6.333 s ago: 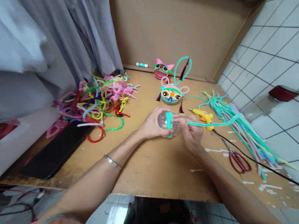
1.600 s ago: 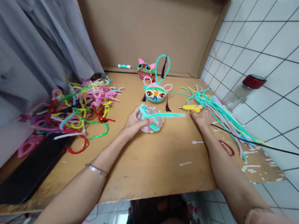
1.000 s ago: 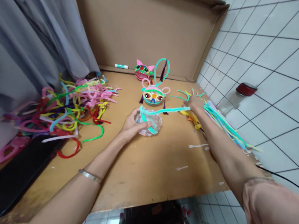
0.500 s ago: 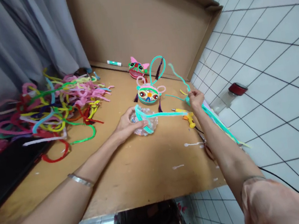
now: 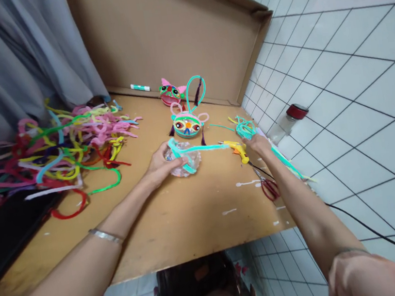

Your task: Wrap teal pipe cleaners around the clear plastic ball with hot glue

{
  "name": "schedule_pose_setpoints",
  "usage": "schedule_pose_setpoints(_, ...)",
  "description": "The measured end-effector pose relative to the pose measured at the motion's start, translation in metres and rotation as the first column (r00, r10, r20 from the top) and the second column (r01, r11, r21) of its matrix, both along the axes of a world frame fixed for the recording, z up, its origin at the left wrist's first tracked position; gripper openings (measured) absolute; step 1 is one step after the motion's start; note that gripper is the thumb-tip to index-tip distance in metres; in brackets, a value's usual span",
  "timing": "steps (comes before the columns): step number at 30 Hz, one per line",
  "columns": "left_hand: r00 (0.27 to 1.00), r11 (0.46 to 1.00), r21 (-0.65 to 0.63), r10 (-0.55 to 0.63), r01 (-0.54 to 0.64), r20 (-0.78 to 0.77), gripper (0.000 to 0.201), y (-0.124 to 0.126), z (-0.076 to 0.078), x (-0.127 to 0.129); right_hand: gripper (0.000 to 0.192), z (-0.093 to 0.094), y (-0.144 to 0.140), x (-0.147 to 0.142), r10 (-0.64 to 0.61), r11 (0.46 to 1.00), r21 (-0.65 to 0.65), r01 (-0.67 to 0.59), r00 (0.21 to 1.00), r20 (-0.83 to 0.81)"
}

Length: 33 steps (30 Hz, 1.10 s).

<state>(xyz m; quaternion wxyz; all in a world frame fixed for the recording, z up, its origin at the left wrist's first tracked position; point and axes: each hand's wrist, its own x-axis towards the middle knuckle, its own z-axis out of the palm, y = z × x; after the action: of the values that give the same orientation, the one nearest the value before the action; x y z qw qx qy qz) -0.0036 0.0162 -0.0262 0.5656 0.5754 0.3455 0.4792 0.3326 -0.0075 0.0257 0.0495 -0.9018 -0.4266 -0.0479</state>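
**Teal stem half wound on a clear ball, right hand out among the spares**

The left hand (image 5: 158,161) steadies a clear plastic ball (image 5: 183,158) on the table, near the middle and a little towards the right edge. Its grip is closed around the ball's near side, thumb pressing the teal stem (image 5: 197,149) where it crosses the top. To my eye, that thumb should stay firmly down so the wound part does not spring loose, and the ball should stay seated on the table rather than roll.

The right hand (image 5: 255,141) reaches to the right edge, its grip closed on a tangle of teal stems (image 5: 243,127) lifted off the bundle there. Pulling one stem free without dragging the rest off the edge looks like the delicate part.

The ball is see-through with speckled bits inside; one fuzzy teal stem loops over it and runs straight out towards the yellow glue gun (image 5: 236,146). Red scissors (image 5: 269,188) lie nearer the front edge. Two finished owl-like faces (image 5: 187,125) sit behind, and a heap of mixed stems (image 5: 68,141) fills the left side.
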Motion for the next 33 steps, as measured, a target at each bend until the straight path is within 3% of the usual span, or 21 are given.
schedule_pose_setpoints(4,1.000,1.000,0.014,0.017,-0.017,0.020,0.070,0.000,0.000,-0.001,0.055,-0.014,-0.004,-0.025,-0.006,0.998,-0.064,0.000,0.995,-0.096)
schedule_pose_setpoints(7,1.000,1.000,0.006,-0.009,0.009,-0.001,0.071,-0.001,0.001,-0.001,0.047,-0.016,-0.009,-0.037,-0.017,0.998,-0.055,0.009,0.989,-0.146)
schedule_pose_setpoints(9,1.000,1.000,0.015,-0.004,0.004,0.011,0.070,-0.001,0.002,-0.001,0.039,-0.014,-0.013,-0.041,-0.027,0.999,-0.027,0.023,0.986,-0.166)
schedule_pose_setpoints(16,0.999,1.000,0.021,-0.006,0.005,0.036,0.072,0.004,0.001,-0.001,0.044,0.008,-0.015,-0.057,0.068,0.985,0.165,-0.038,0.981,-0.180)
schedule_pose_setpoints(18,1.000,1.000,0.029,-0.001,0.000,0.030,0.071,0.004,0.001,-0.002,0.047,0.016,-0.010,-0.071,0.132,0.946,0.313,-0.080,0.980,-0.150)
schedule_pose_setpoints(22,1.000,0.999,0.036,-0.013,0.013,0.006,0.074,0.004,0.002,-0.003,0.058,0.026,-0.006,-0.107,0.223,0.900,0.409,-0.153,0.966,-0.131)
schedule_pose_setpoints(26,0.999,1.000,0.029,-0.008,0.009,-0.032,0.077,0.006,0.003,-0.004,0.052,0.019,-0.014,-0.128,0.273,0.851,0.486,-0.201,0.959,-0.081)
schedule_pose_setpoints(33,0.997,0.999,0.029,-0.011,0.013,-0.082,0.079,0.003,0.007,-0.003,0.045,0.004,-0.029,-0.128,0.368,0.752,0.572,-0.328,0.929,0.049)
